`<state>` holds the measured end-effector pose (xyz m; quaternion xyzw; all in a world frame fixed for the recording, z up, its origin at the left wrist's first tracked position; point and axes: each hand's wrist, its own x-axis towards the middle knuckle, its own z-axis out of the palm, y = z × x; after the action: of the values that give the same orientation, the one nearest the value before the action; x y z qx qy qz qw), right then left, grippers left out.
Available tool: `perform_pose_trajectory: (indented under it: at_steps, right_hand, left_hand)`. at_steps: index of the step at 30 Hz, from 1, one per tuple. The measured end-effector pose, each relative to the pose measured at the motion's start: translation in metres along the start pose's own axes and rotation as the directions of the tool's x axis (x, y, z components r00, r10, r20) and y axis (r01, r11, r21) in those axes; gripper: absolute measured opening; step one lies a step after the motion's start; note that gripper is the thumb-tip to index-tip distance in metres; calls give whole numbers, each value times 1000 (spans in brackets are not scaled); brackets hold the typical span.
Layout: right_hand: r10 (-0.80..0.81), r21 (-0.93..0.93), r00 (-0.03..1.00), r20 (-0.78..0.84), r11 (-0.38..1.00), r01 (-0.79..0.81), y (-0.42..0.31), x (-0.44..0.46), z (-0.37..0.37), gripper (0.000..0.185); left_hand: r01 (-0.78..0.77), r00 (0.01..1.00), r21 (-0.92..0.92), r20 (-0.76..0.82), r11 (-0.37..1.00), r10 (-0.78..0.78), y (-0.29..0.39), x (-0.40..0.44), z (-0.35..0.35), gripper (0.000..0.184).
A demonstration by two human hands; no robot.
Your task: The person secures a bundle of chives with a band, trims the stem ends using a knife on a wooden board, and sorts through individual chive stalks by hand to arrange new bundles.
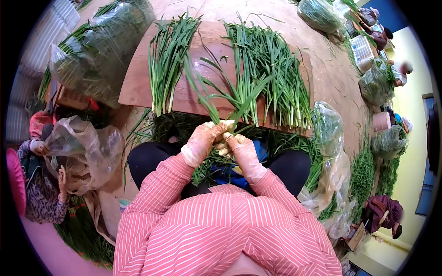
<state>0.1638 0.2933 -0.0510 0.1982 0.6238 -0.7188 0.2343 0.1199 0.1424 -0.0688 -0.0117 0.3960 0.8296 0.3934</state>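
Both my hands wear pale, thin gloves and meet above my lap, at the near edge of a wooden board (214, 50). My left hand (201, 141) is closed around a few long green garlic chives (210, 109) whose leaves point up over the board. Close against it, my right hand (245, 155) has its fingers closed on a chive leaf (252, 97) that slants up to the right. A neat bundle of chives (171, 62) lies on the board's left side. A larger spread of chives (271, 73) covers its right side, white stalk ends towards me.
Loose green trimmings (202, 172) lie over my lap. Plastic bags stuffed with chives stand at the left (103, 50) and right (377, 83). At left, another person's hand (63, 179) is near a clear bag (87, 147). Several people work along the right wall.
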Motion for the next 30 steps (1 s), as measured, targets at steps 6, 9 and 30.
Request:
perform_pose_trajectory:
  at_steps: [6, 9, 30]
  right_hand:
    - [19, -953, 976, 217, 222, 208, 45, -13, -43, 35]
    - [-455, -959, 890, -39, 266, 94, 9, -12, -44, 40]
    - [-232, -530, 972, -35, 829, 179, -18, -11, -12, 22]
  left_hand:
    - [-387, 790, 280, -390, 879, 472, 38, -8, 14, 31]
    - [-424, 785, 150, -431, 893, 445, 40, -6, 8, 33]
    - [37, 991, 197, -136, 980, -10, 18, 0, 22, 40]
